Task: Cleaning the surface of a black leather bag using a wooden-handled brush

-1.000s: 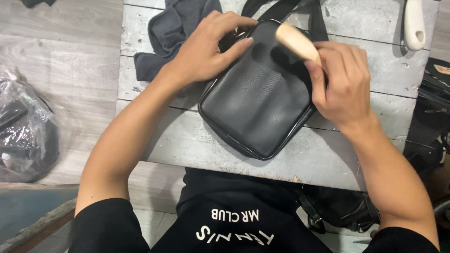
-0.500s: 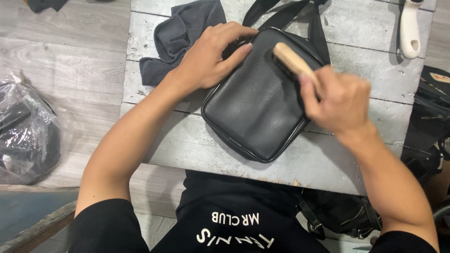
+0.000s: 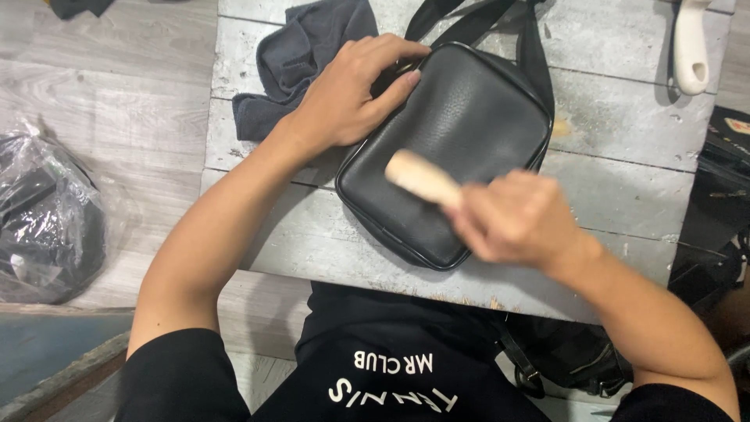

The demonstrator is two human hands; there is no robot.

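A black leather shoulder bag (image 3: 461, 125) lies flat on a worn grey wooden table (image 3: 609, 125), its strap running off the far edge. My left hand (image 3: 351, 90) presses on the bag's upper left corner, fingers spread over it. My right hand (image 3: 512, 219) is closed around a wooden-handled brush (image 3: 420, 177), blurred by motion, over the bag's lower half. The brush's bristles are hidden under the handle.
A dark grey cloth (image 3: 301, 55) lies crumpled at the table's far left, beside my left hand. A white-handled tool (image 3: 691, 47) rests at the far right. A clear plastic bag (image 3: 43, 219) with dark contents sits on the floor at left. Black bags (image 3: 715, 195) stand at right.
My right hand has swept the brush from the bag's upper right corner down and left to its lower middle. My left hand stays on the bag's corner.
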